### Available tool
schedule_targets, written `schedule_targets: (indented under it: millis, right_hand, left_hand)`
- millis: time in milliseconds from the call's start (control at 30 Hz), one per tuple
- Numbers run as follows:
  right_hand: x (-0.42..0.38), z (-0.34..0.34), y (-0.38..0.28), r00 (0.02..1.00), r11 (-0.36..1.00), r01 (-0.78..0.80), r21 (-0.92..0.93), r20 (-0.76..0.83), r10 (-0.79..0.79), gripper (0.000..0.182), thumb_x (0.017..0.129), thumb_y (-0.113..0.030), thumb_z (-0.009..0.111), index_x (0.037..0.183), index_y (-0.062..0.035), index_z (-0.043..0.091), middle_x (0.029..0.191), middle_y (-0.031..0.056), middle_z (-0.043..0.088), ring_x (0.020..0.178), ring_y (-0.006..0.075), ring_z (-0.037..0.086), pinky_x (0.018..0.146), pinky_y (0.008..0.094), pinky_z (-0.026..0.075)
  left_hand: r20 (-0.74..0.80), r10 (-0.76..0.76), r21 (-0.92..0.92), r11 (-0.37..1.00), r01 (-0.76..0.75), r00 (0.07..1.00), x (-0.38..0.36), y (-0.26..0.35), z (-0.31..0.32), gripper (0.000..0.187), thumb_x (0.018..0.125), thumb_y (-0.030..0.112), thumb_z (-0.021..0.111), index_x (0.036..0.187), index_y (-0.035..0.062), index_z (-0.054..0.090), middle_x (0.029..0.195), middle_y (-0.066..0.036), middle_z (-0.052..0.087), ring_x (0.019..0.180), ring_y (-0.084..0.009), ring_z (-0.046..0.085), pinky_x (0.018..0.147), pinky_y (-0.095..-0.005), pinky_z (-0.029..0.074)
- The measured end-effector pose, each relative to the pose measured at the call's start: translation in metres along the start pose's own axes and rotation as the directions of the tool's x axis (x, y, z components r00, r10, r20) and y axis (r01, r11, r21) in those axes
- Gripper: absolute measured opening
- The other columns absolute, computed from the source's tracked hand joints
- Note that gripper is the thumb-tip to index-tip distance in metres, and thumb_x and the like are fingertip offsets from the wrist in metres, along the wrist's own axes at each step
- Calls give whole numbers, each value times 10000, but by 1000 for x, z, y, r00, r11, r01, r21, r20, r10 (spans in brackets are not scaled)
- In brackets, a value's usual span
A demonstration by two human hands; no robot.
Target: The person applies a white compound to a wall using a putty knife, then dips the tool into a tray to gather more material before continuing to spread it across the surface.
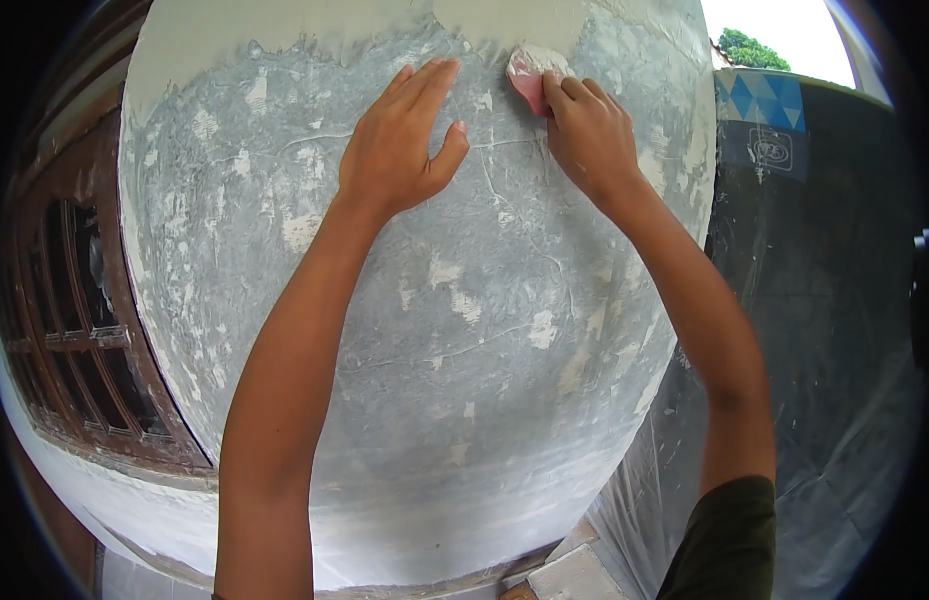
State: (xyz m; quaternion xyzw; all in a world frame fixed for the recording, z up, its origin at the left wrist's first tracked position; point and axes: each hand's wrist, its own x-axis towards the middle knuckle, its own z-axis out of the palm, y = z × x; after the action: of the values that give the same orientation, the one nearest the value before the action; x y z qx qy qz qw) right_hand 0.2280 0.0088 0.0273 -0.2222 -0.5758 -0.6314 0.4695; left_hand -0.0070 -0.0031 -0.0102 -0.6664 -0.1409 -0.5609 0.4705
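Note:
A grey wall (434, 310), patched with white spots and fine cracks, fills the middle of the head view. Cream-coloured putty (284, 20) covers its upper strip with a ragged lower edge. Just below that edge, my right hand (594, 140) grips a pink putty scraper (527, 88) smeared with white putty. The scraper's upper edge is up against the wall, and my fingers hide part of it. To its left, my left hand (399, 145) is raised in front of the wall, fingers stretched out, thumb apart, holding nothing.
A brown wooden window frame (189, 425) with dark panes borders the wall on the left. Dark sheeting (824, 300) hangs on the right, below a blue-and-white triangle pattern (759, 98). Clear plastic (639, 490) and a flat pale slab (574, 580) lie at the wall's foot.

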Motion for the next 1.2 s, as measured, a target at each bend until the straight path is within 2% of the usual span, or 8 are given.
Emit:
schedule_targets:
  millis: [133, 267, 367, 767, 933, 1033, 1100, 1200]
  right_hand:
    - [24, -8, 26, 995, 994, -103, 41, 18, 103, 274, 839, -60, 611, 1109, -57, 660, 906, 77, 667, 924, 301, 648, 769, 438, 541]
    - [67, 25, 74, 984, 985, -175, 12, -29, 175, 153, 880, -61, 497, 887, -5, 639, 916, 193, 662, 922, 391, 623, 814, 491, 502]
    - [48, 37, 78, 988, 993, -85, -79, 123, 94, 218, 852, -57, 588, 1059, -51, 657, 938, 90, 675, 933, 309, 649, 787, 450, 539]
    - [72, 24, 79, 990, 988, -141, 59, -21, 142, 154, 885, -62, 497, 886, -5, 639, 920, 190, 663, 926, 385, 623, 816, 488, 505]
    - [19, 17, 46, 997, 999, -13, -39, 72, 15, 241, 832, -23, 590, 1066, -59, 637, 911, 106, 666, 917, 300, 649, 775, 434, 546]
    - [-6, 1, 25, 1000, 1000, -6, -23, 27, 7, 106, 812, -24, 573, 909, -21, 616, 872, 92, 672, 885, 291, 658, 750, 430, 547]
    - [4, -7, 32, 995, 995, -98, 9, 23, 98, 312, 830, -41, 613, 1138, -65, 659, 909, 80, 663, 916, 288, 651, 758, 427, 546]
    - [54, 1, 56, 991, 990, -127, 55, -22, 129, 287, 834, -34, 577, 1109, -56, 657, 918, 106, 668, 893, 300, 650, 757, 442, 541]
  left_hand:
    - [3, 4, 1, 1000, -4, 1000, 0, -1, 1, 558, 880, 159, 539, 1416, 10, 482, 1368, -226, 574, 1270, -383, 546, 1166, -456, 351]
    - [6, -3, 16, 1000, 3, 1000, -1, 0, 1, 559, 880, 156, 538, 1417, 14, 482, 1369, -218, 576, 1272, -380, 546, 1167, -458, 349]
    - [15, 1, 13, 1000, -1, 1000, -1, -1, 0, 559, 881, 155, 536, 1419, 17, 482, 1372, -212, 576, 1274, -377, 545, 1168, -460, 347]
    - [20, 9, 22, 1000, -10, 1000, 0, 0, 0, 543, 888, 159, 533, 1413, 28, 489, 1383, -202, 570, 1277, -382, 541, 1167, -458, 348]
    - [24, -18, 21, 1000, 17, 1000, -1, 2, -2, 549, 885, 156, 533, 1417, 29, 485, 1385, -207, 567, 1282, -387, 534, 1167, -457, 348]
    - [20, 4, 17, 1000, -5, 1000, 0, 0, -1, 553, 884, 155, 533, 1418, 23, 482, 1383, -214, 565, 1282, -388, 534, 1167, -456, 347]
    - [17, 4, 19, 1000, -4, 1000, 0, 0, 0, 554, 883, 155, 534, 1417, 20, 482, 1382, -216, 566, 1280, -386, 536, 1168, -456, 347]
    - [20, 5, 14, 1000, -5, 1000, 0, -1, 0, 555, 880, 153, 535, 1416, 18, 484, 1379, -216, 567, 1278, -382, 539, 1168, -455, 347]
